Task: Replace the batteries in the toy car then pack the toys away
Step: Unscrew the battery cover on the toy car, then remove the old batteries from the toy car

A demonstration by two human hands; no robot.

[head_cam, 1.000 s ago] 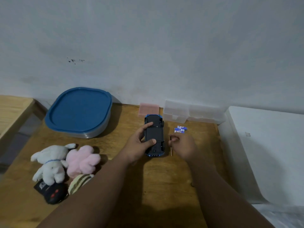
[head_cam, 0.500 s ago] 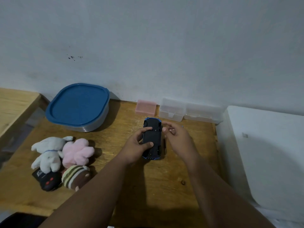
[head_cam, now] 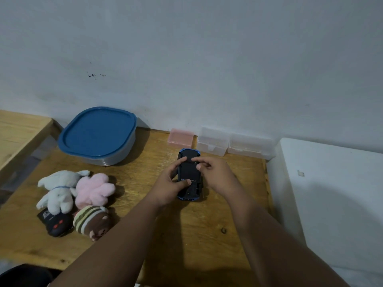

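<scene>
The toy car (head_cam: 189, 172), blue with a black underside, lies upside down on the wooden table (head_cam: 186, 235). My left hand (head_cam: 167, 187) grips it from the left, thumb across the underside and fingers at its far end. The index finger and thumb of my right hand (head_cam: 217, 175) meet on the underside near the far end; whether they pinch anything is unclear. A thin tool (head_cam: 203, 192) pokes out beside the car, under my right hand. No batteries show.
A blue-lidded container (head_cam: 97, 135) stands at the back left. A pink box (head_cam: 181, 137) and two clear boxes (head_cam: 213, 141) line the wall. White (head_cam: 58, 189), pink (head_cam: 93, 189) and striped (head_cam: 91, 222) plush toys and a black remote (head_cam: 55, 221) lie left. A white surface (head_cam: 331, 193) borders the right.
My right hand moved from the table beside the car up onto the car's underside. The small blue-white items seen earlier are now hidden behind it. My left hand kept its grip.
</scene>
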